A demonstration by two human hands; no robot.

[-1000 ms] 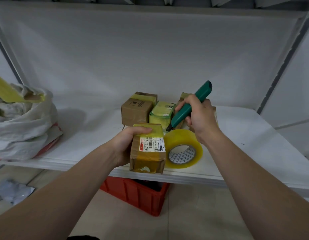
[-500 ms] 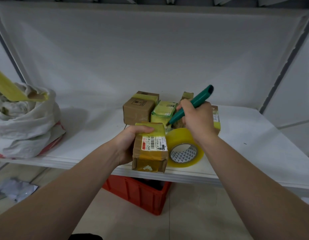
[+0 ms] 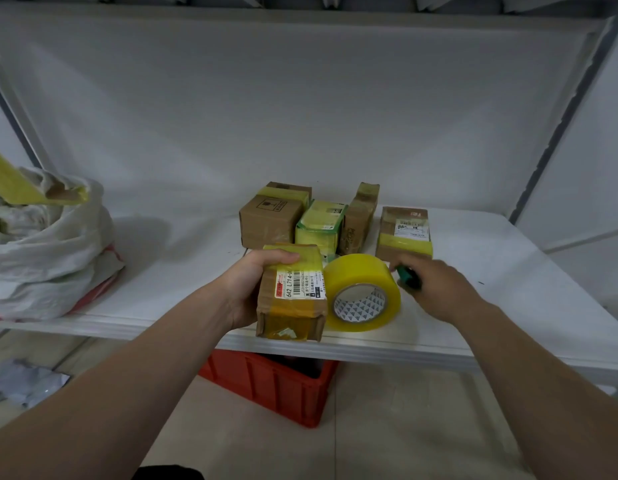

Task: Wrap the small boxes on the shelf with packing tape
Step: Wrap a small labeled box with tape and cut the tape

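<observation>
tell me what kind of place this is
Likely a parcel packing or storage room: small taped cardboard boxes with shipping labels on a white metal shelf, a roll of yellow packing tape beside them, and a red plastic crate on the floor below.

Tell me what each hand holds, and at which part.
The left hand grips the labelled box by its left side, thumb on top. The right hand holds the green tool around its body; one end shows.

A box (image 3: 292, 296) is found at the shelf's (image 3: 515, 306) front edge, the tape roll (image 3: 361, 282) just right of it, perhaps touching. Other boxes (image 3: 271, 221) are ranged behind, a crate (image 3: 266, 386) below
</observation>
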